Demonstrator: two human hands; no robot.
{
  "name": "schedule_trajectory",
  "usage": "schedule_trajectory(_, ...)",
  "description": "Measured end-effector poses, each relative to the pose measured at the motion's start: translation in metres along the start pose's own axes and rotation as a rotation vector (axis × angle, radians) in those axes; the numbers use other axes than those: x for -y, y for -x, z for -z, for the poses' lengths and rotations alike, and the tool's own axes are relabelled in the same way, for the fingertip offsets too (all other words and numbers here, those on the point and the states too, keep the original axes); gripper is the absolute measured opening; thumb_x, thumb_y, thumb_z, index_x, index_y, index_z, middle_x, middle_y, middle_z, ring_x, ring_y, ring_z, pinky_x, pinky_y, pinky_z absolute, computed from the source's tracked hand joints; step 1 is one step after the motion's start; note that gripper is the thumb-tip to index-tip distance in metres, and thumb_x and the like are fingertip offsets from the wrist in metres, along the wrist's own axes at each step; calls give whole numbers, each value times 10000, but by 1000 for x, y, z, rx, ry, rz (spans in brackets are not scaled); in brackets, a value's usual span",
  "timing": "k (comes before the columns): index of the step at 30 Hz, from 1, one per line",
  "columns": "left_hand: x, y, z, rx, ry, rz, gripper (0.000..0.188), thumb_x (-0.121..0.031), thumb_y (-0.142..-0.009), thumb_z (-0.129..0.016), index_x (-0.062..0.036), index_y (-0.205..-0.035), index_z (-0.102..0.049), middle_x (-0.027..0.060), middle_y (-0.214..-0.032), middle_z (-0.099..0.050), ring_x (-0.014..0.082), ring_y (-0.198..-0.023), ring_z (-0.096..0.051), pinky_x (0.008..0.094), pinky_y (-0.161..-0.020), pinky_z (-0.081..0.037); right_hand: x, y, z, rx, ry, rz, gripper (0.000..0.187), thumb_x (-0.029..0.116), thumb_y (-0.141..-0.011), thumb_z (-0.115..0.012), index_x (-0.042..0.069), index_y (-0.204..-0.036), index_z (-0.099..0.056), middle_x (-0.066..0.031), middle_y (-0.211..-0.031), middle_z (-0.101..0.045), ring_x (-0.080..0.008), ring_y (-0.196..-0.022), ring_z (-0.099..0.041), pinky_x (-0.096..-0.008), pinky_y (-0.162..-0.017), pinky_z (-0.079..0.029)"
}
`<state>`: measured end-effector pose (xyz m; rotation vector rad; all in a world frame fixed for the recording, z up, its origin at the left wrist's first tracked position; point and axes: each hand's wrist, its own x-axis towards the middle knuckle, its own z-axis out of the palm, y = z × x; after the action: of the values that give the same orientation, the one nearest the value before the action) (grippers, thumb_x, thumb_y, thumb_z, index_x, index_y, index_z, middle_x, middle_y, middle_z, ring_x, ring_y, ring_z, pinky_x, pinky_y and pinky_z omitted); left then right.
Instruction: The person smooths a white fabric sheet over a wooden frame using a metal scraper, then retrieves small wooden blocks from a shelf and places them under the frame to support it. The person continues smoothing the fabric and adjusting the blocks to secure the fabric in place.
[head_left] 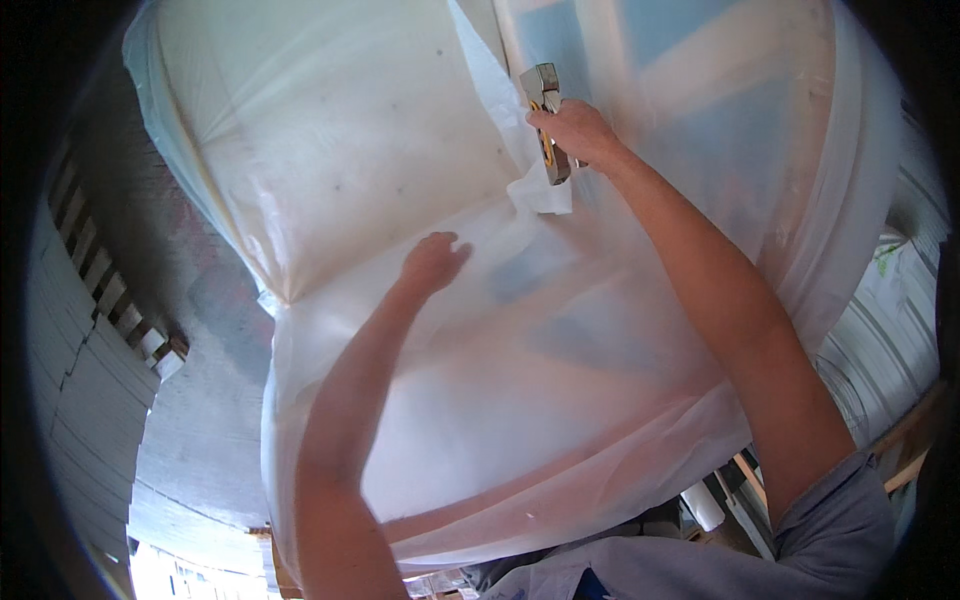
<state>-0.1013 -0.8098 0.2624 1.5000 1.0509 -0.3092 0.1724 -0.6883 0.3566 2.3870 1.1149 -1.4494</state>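
From the head view I see my right hand closed around a metal staple gun, its fingers wrapped over the handle with the tool's body running from about 12 o'clock down to 6 o'clock of the fist; the nose end presses against a translucent plastic sheet, just above a loose white flap of film at 6 o'clock of the hand; my left hand lies open and flat on the same sheet, holding nothing, fingers spread toward 1 o'clock, well apart from the tool and at about 7 o'clock of it.

In my judgement the step in hand is fastening the film; to do it well I would keep the flat hand drawing the sheet taut toward 7 o'clock so no wrinkle sits under the nose, hold the gun square to the surface, and press firmly before squeezing; I cannot tell what backing lies behind the film at that spot, as only pale frame shapes show through it.

A corrugated wall stands at 3 o'clock; a grey slab at 8 o'clock.
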Motion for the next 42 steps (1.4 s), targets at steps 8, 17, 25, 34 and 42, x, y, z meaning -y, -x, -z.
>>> schedule_trajectory(8, -75, -60, -100, 164, -89, 239, 513, -375, -829, -619, -9, -1180, -539, 155, -1152, -632, 339, -1072, -604, 441, -895, -497, -35, -19, -20, 234, 200, -61, 571, 473, -765, -617, -90, -849, -660, -212, -809, -642, -306, -702, -617, -426, -655, -490)
schedule_trajectory(17, -100, -70, -136, 240, 33, 6, 385, -238, -821, -572, -125, -1186, -618, 159, -1206, -591, 337, -1132, -563, 462, -926, -476, -52, -35, -53, 332, 275, -40, 496, 413, -768, -600, -81, -784, -650, -214, -767, -625, -290, -690, -610, -421, -609, -462)
schedule_trajectory(25, -100, -60, -135, 347, 60, -372, 400, -178, -884, -505, -143, -1276, -578, 164, -1409, -452, 323, -1284, -444, 459, -1024, -412, -71, -46, -96, 765, 671, -7, 382, 261, -795, -553, -83, -918, -667, -223, -948, -664, -317, -805, -653, -432, -722, -499)
schedule_trajectory(34, -59, -73, -133, 179, 423, -145, 458, -199, -887, -549, -53, -1320, -520, 178, -1385, -483, 348, -1240, -495, 423, -1047, -395, -110, -68, -105, 698, 940, -96, 319, 133, -791, -496, -43, -972, -691, -208, -986, -677, -326, -880, -654, -463, -781, -490)
schedule_trajectory(42, -81, -66, -154, 225, 370, -403, 443, -180, -880, -505, -80, -1310, -538, 149, -1428, -446, 326, -1287, -451, 415, -1072, -374, -79, -33, -90, 726, 999, -12, 352, 150, -793, -503, -55, -1024, -671, -229, -1026, -671, -336, -925, -663, -447, -785, -497)
